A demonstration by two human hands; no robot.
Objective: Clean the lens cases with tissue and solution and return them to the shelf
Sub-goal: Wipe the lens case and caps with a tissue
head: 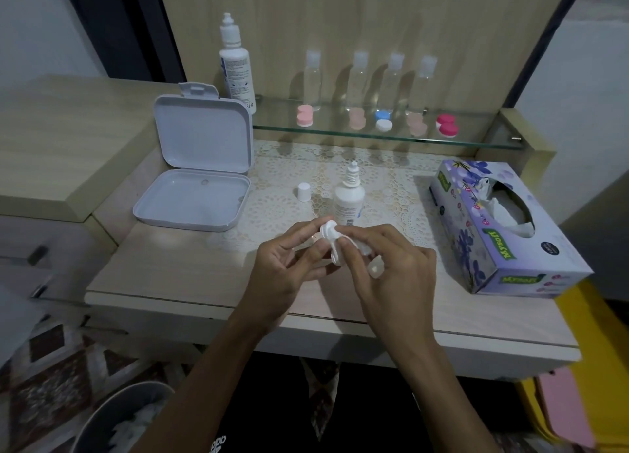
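We've got a white lens case held up over the front-middle of the table, w/ a bit of tissue bunched against it. Left hand has fingers curled, pinching the case from the left; right hand is curled too, thumb & fingers pressing the tissue onto the case. Just behind the hands stands a small solution bottle, uncapped, its white cap upright on the lace mat nearby to the left. Right of us, the tissue box lies open-topped w/ white tissue showing in the slot. Left, a white hinged box sits w/ lid up, nothing visible inside. On the glass shelf behind: more lens cases, pink, peach, blue-and-white, magenta, in front of four clear bottles; contents we can't tell. A taller solution bottle stands at the shelf's left end. Bottom left, a round bin holds crumpled white tissue.
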